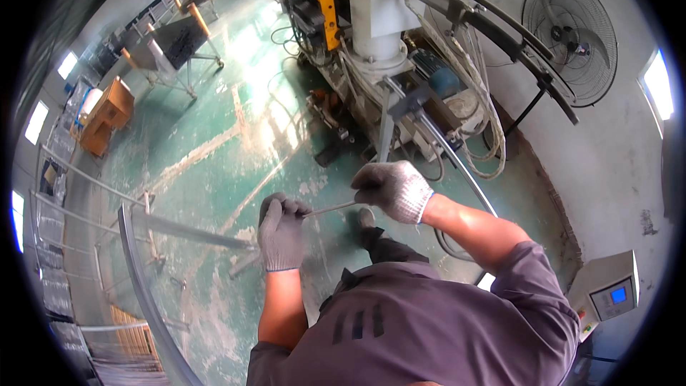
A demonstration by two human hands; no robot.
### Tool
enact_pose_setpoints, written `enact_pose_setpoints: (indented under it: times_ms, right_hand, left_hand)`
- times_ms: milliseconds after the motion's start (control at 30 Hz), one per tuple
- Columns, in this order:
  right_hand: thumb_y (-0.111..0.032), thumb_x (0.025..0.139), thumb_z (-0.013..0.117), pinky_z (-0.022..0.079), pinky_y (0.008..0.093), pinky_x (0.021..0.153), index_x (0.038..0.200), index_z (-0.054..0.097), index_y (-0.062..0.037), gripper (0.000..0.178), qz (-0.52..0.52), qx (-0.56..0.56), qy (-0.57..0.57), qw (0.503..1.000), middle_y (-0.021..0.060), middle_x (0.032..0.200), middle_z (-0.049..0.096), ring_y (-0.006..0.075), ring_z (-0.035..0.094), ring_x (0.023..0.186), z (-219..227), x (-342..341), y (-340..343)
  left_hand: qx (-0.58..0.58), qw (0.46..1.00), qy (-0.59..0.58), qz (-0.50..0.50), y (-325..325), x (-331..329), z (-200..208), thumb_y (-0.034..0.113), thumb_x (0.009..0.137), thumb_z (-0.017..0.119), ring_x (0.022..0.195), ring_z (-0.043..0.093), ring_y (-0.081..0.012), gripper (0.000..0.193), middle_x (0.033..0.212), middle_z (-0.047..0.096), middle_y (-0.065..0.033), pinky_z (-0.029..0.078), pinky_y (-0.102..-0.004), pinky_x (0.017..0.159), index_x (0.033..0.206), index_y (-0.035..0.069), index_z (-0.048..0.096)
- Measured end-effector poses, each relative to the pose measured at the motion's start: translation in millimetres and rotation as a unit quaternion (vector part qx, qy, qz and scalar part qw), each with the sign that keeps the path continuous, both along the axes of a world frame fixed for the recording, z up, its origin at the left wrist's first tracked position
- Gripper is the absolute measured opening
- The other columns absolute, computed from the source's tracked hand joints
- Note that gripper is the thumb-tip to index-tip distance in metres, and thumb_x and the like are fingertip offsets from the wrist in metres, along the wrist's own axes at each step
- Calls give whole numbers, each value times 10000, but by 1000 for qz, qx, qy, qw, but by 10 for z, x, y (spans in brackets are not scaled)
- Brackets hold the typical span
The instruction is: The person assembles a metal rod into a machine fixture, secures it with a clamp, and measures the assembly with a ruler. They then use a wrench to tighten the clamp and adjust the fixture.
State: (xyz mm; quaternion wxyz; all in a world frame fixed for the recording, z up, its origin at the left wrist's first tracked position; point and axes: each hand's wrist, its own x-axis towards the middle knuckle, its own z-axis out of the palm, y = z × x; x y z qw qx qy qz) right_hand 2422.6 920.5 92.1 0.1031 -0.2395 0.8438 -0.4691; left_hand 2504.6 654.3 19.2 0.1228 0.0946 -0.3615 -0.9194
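Note:
A thin grey rod spans the gap between my two gloved hands, slightly higher at its right end. My left hand, in a grey glove, has its fingers curled round the left end. At the other end, my right hand is closed on the rod in a pale glove with a darkened, dirty front. Both gloves hide the rod's ends. Just beyond the right hand stands a light grey bar by the machine; I cannot tell whether the hand touches it.
Ahead to the right is a large machine with a yellow arm, hoses and a long rail. A wall fan and control box are at the right. Metal profiles and racks stand left; a wooden cabinet lies farther off.

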Motion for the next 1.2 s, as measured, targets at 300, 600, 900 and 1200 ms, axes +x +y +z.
enact_pose_setpoints:
  times_ms: [300, 600, 900, 1200]
  right_hand:
    - [-151, 963, 840, 616, 316, 757, 1144, 816, -43, 212, -231, -65, 374, 896, 95, 913, 816, 130, 753, 776, 961, -2966, 182]
    - [-280, 992, 798, 603, 337, 926, 1195, 845, -119, 263, -474, 31, 314, 822, 82, 1060, 858, 181, 809, 970, 2012, -5731, 414]
    - [-363, 940, 791, 619, 418, 949, 1159, 855, -197, 281, -544, 123, 187, 809, 93, 1092, 850, 302, 809, 1024, 2112, -7417, 617]
    - [-313, 909, 758, 603, 453, 1011, 1220, 846, -152, 361, -404, 577, 93, 703, 145, 1246, 809, 358, 771, 1154, 2235, -8207, 351]
  left_hand:
    - [-85, 980, -177, 32, -1033, -1690, -480, 181, 1100, 614, 783, 660, -269, 163, 826, 655, -87, 541, -446, 746, 1171, 40, 654]
    - [-126, 971, -204, -9, -1509, -3424, -397, 161, 1082, 655, 732, 669, -242, 140, 808, 668, -89, 552, -406, 700, 1130, 29, 656]
    - [-203, 960, -153, -120, -2240, -5466, -531, 159, 1065, 673, 697, 670, -217, 156, 805, 683, -80, 565, -371, 674, 1105, 10, 661]
    - [-278, 918, -199, -200, -2793, -6346, -507, 174, 1060, 645, 711, 672, -234, 199, 810, 665, -100, 593, -386, 676, 1109, -19, 657]
